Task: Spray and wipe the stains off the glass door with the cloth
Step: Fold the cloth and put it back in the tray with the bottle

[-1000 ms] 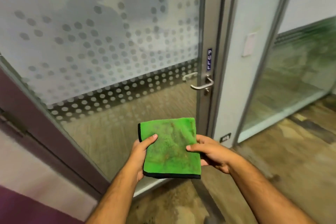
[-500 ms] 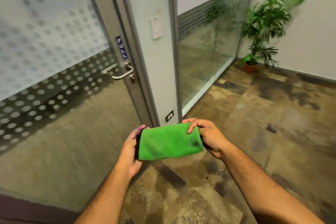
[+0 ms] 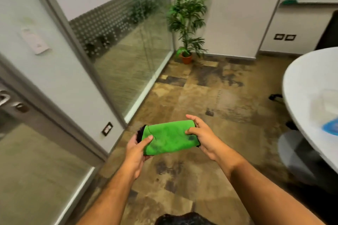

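Folded green cloth (image 3: 169,138) lies long axis left-right, gripped at its ends by left hand (image 3: 136,149) and right hand (image 3: 204,136).

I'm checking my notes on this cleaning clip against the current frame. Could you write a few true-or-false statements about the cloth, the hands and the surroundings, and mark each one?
1. Both hands hold the green cloth. True: the left hand grips its left end and the right hand its right end.
2. The cloth is pressed flat against the glass door. False: it is folded and held in the air over the floor, away from the glass door.
3. A potted plant stands in the far corner. True.
4. A spray bottle is in the right hand. False: that hand holds only the cloth, and no spray bottle can be made out.
5. The cloth shows dark smudges. True.
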The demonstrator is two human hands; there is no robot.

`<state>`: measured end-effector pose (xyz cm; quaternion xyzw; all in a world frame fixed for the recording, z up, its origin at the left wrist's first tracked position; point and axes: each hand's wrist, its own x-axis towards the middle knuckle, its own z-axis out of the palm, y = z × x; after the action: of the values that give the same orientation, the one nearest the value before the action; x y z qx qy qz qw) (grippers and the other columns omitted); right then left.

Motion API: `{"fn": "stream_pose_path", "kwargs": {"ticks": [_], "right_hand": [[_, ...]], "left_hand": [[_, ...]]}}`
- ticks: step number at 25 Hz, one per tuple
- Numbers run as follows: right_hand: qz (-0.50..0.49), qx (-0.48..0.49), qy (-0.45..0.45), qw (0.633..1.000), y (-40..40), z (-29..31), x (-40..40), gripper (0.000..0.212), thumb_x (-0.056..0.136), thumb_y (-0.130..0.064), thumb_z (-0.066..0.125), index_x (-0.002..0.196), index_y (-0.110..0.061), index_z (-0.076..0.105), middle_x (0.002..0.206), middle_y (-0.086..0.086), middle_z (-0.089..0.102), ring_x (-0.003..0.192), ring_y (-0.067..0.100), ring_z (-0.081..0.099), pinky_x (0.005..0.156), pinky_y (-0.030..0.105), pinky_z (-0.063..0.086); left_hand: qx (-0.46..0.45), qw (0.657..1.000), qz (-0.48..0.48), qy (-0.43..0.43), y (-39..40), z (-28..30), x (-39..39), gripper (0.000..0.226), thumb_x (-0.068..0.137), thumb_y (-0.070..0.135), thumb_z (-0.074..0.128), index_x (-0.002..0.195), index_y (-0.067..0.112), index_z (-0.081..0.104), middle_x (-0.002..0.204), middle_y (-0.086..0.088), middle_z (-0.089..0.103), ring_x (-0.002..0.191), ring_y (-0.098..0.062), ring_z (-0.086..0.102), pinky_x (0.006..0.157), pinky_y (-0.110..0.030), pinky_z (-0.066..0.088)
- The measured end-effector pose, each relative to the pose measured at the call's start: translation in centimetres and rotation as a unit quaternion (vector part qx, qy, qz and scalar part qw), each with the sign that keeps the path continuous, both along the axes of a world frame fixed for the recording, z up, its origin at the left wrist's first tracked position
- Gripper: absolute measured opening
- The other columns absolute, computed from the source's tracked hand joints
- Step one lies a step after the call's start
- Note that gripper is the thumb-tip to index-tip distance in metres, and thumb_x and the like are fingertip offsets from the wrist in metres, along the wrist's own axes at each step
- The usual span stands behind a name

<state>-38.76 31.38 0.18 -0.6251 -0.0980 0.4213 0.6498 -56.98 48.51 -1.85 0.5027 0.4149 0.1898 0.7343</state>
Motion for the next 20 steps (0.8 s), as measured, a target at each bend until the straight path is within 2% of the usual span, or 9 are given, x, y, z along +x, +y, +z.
{"fn": "stream_pose_path", "kwargs": {"ticks": [2, 4, 8, 11, 12, 15, 16, 19, 20], "right_hand": [[-0.008, -0.014, 0.018, 1.0, -4.1, -0.1, 4.4, 0.065, 0.097, -0.001, 0.065, 0.146, -0.041, 0.053, 0.126, 0.002, 0.07, 0.104, 0.027, 0.071, 0.082, 0.042, 0.059], [-0.018, -0.036, 0.028, 0.999, -7.3, 0.0, 7.7, 0.066, 0.099, -0.012, 0.072, 0.146, -0.049, 0.046, 0.128, -0.001, 0.072, 0.104, 0.024, 0.077, 0.078, 0.043, 0.067], [-0.126, -0.032, 0.002, 0.992, -13.5, -0.4, 14.1, 0.058, 0.095, -0.02, 0.081, 0.145, -0.033, 0.054, 0.129, 0.015, 0.074, 0.103, 0.027, 0.079, 0.068, 0.039, 0.066], [-0.22, -0.021, -0.016, 0.975, -17.7, -0.8, 17.3, 0.05, 0.094, -0.014, 0.081, 0.138, -0.03, 0.062, 0.123, 0.014, 0.077, 0.09, 0.02, 0.081, 0.062, 0.032, 0.063], [-0.241, -0.022, -0.022, 0.97, -19.0, -0.9, 18.2, 0.049, 0.093, -0.012, 0.08, 0.135, -0.032, 0.064, 0.121, 0.013, 0.077, 0.09, 0.018, 0.08, 0.063, 0.034, 0.065], [-0.3, -0.038, -0.034, 0.953, -23.7, -1.1, 22.3, 0.058, 0.081, -0.014, 0.072, 0.134, -0.038, 0.068, 0.123, 0.009, 0.076, 0.1, 0.02, 0.076, 0.087, 0.054, 0.067], [-0.315, -0.045, -0.038, 0.947, -25.2, -1.2, 24.0, 0.061, 0.081, -0.013, 0.069, 0.136, -0.038, 0.067, 0.123, 0.007, 0.076, 0.1, 0.019, 0.075, 0.089, 0.053, 0.067], [-0.351, -0.078, -0.061, 0.931, -29.0, -1.2, 29.2, 0.063, 0.091, 0.002, 0.061, 0.144, -0.033, 0.063, 0.121, 0.009, 0.076, 0.098, 0.018, 0.075, 0.075, 0.039, 0.067], [-0.355, -0.1, -0.074, 0.927, -30.1, -1.2, 30.7, 0.064, 0.094, 0.004, 0.06, 0.146, -0.032, 0.062, 0.12, 0.012, 0.075, 0.099, 0.023, 0.076, 0.078, 0.04, 0.067]], "left_hand": [[0.007, 1.0, 0.004, -0.02, -3.1, 0.4, 5.7, 0.036, 0.098, 0.007, 0.069, 0.129, 0.026, 0.068, 0.101, 0.005, 0.084, 0.079, -0.015, 0.079, 0.067, -0.033, 0.061], [0.013, 0.999, -0.001, -0.031, -5.5, 0.4, 9.9, 0.034, 0.1, 0.007, 0.067, 0.126, 0.029, 0.068, 0.098, 0.009, 0.085, 0.078, -0.012, 0.08, 0.063, -0.032, 0.064], [0.034, 0.998, -0.053, -0.02, -10.1, 1.0, 18.5, 0.025, 0.104, 0.014, 0.065, 0.117, 0.035, 0.071, 0.104, 0.007, 0.084, 0.088, -0.017, 0.08, 0.065, -0.036, 0.064], [0.063, 0.991, -0.118, 0.006, -13.3, 1.1, 24.7, 0.019, 0.106, 0.022, 0.066, 0.115, 0.038, 0.069, 0.11, 0.005, 0.081, 0.085, -0.015, 0.081, 0.055, -0.034, 0.064], [0.069, 0.988, -0.137, 0.01, -14.3, 1.0, 26.5, 0.017, 0.105, 0.024, 0.067, 0.115, 0.038, 0.068, 0.111, 0.006, 0.08, 0.084, -0.014, 0.081, 0.054, -0.034, 0.064], [0.065, 0.978, -0.196, 0.006, -18.4, 0.0, 33.2, 0.018, 0.1, 0.028, 0.073, 0.115, 0.035, 0.068, 0.106, 0.004, 0.083, 0.084, -0.015, 0.082, 0.054, -0.033, 0.064], [0.061, 0.974, -0.218, 0.003, -19.8, -0.4, 35.5, 0.021, 0.098, 0.027, 0.077, 0.116, 0.034, 0.068, 0.105, 0.004, 0.084, 0.085, -0.015, 0.083, 0.055, -0.033, 0.064], [0.059, 0.959, -0.278, 0.005, -23.4, -1.7, 42.7, 0.033, 0.092, 0.013, 0.081, 0.117, 0.029, 0.066, 0.101, 0.003, 0.084, 0.082, -0.014, 0.083, 0.055, -0.032, 0.064], [0.059, 0.954, -0.293, 0.004, -24.3, -2.1, 45.0, 0.036, 0.092, 0.009, 0.08, 0.119, 0.028, 0.065, 0.102, 0.003, 0.082, 0.08, -0.013, 0.083, 0.056, -0.032, 0.064]]}}
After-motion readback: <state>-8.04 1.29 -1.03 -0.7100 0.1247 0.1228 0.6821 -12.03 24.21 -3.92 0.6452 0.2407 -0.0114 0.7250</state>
